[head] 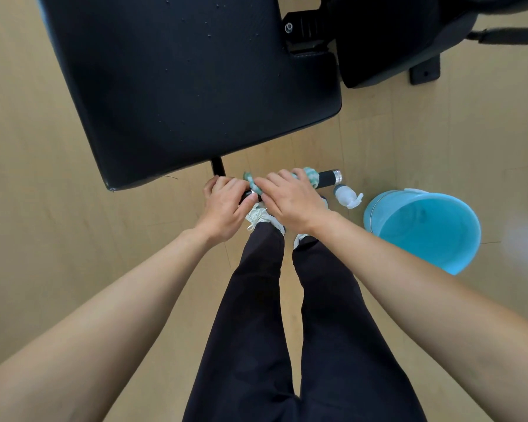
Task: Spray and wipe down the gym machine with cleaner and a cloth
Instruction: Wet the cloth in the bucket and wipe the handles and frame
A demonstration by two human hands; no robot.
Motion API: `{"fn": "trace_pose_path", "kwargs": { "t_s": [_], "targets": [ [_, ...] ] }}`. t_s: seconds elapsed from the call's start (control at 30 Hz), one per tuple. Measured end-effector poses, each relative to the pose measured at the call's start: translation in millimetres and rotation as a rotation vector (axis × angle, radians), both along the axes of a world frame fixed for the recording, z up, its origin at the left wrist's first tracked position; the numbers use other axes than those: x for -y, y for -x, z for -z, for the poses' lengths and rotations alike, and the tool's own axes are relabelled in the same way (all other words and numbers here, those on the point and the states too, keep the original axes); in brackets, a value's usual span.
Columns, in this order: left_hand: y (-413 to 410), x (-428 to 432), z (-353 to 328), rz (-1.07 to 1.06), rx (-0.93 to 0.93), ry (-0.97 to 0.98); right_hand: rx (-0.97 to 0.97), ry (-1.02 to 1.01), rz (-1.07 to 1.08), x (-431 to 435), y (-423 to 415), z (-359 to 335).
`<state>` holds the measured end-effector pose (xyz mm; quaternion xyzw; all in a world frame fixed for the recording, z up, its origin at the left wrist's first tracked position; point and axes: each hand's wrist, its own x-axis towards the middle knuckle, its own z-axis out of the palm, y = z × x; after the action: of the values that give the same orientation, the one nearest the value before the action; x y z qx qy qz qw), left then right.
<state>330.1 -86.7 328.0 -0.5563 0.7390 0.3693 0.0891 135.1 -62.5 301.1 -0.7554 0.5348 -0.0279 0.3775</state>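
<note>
Head view, looking straight down: the fingers (276, 181) of my right hand (293, 199) are curled over a green-and-white cloth (311, 175), pressing it round the machine's handle (328, 178). My left hand (226, 205) sits just beside it, touching it at the thumb, with its fingers wrapped round the left stretch of the same bar. So both hands are closed, the right on the cloth and the left on the bare handle. Only the black grip and chrome end cap show past the cloth on the right.

To do this step well, I judge that the left hand should brace the bar while the right twists the cloth round it and draws it out toward the end cap, so the underside gets covered too. Then the hands should swap to clean the part the left now hides.

Farther out, the black seat pad (180, 86) fills the far left. A few pale specks dot its far part, perhaps spray droplets, so it may need wiping. More of the dark frame (378, 41) stands at far right.

The spray bottle (346, 196) lies on its side on the floor (43, 208), just right of the handle, and a blue bucket (371, 217) stands right of that. The floor is pale wood. My white shoes (259, 216) and dark trousers (256, 284) are directly below the hands.
</note>
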Motion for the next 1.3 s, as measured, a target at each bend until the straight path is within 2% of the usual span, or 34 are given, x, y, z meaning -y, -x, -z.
{"fn": "trace_pose_path", "kwargs": {
  "t_s": [0.1,0.23,0.33,0.5,0.63,0.8,0.93,1.13,1.23,1.3],
  "targets": [
    [-1,1,1,0.015,0.009,0.007,-0.076,0.013,0.002,-2,23,9],
    [0,0,2,0.006,0.016,0.009,-0.175,-0.128,0.168,-6,57,11],
    [2,-1,2,-0.013,0.022,0.007,-0.203,-0.142,0.281,-10,45,6],
    [1,-2,1,-0.024,0.013,0.007,-0.135,-0.033,0.234,-10,-27,-5],
    [0,0,-1,-0.004,0.014,-0.011,-0.089,0.028,0.122,-12,4,4],
    [2,2,-4,-0.015,0.033,-0.041,-0.157,-0.132,0.230,-15,59,17],
    [6,3,-8,-0.025,0.047,-0.053,-0.210,-0.184,0.300,-14,30,6],
    [4,6,-14,0.024,0.044,-0.099,-0.128,-0.142,0.154,-5,-15,-18],
    [7,12,-21,0.051,0.085,-0.174,-0.185,-0.209,0.078,5,7,-25],
    [12,18,-28,0.056,0.152,-0.230,-0.276,-0.296,0.121,12,29,-28]
  ]
}}
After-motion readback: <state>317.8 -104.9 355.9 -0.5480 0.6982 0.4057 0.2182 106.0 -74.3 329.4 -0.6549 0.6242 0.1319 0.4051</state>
